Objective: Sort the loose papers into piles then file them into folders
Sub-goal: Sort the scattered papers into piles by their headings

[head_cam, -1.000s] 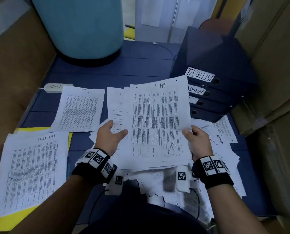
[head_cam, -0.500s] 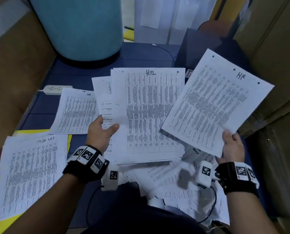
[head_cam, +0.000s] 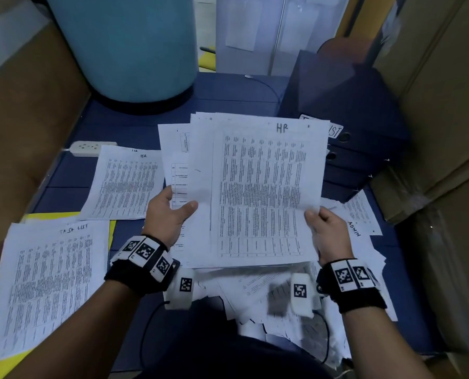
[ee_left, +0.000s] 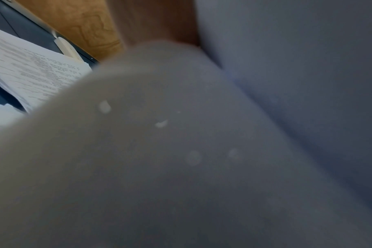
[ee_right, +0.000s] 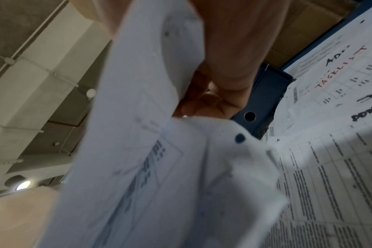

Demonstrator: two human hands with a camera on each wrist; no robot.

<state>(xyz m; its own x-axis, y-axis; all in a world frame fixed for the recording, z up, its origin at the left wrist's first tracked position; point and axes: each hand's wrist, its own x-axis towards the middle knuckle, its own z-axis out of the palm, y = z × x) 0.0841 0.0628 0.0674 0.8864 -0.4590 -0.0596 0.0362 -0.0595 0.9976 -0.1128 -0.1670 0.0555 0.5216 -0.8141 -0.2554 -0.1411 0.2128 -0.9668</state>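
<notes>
My left hand [head_cam: 174, 212] grips the left edge of a stack of printed sheets [head_cam: 200, 170], thumb on top. My right hand [head_cam: 319, 224] pinches the right edge of the top sheet marked HR [head_cam: 266, 187], which lies over that stack; in the right wrist view its fingers [ee_right: 229, 50] curl round the paper [ee_right: 138, 151]. An HR pile [head_cam: 129, 184] lies on the blue surface to the left. A TASK LIST pile [head_cam: 50, 283] rests on a yellow folder [head_cam: 14, 367]. Loose papers [head_cam: 277, 302] are heaped under my hands. Dark blue binders [head_cam: 364, 149] are stacked at right.
A sheet marked ADMIN [head_cam: 362, 217] lies by the binders. A white power strip [head_cam: 87, 148] sits behind the HR pile. A large blue cylinder [head_cam: 126, 47] stands at the back, and cardboard boxes [head_cam: 441, 132] wall in the right side.
My right hand, which held an HR sheet out to the right half a second ago, has come back left; the sheet now lies over the stack in my left hand.
</notes>
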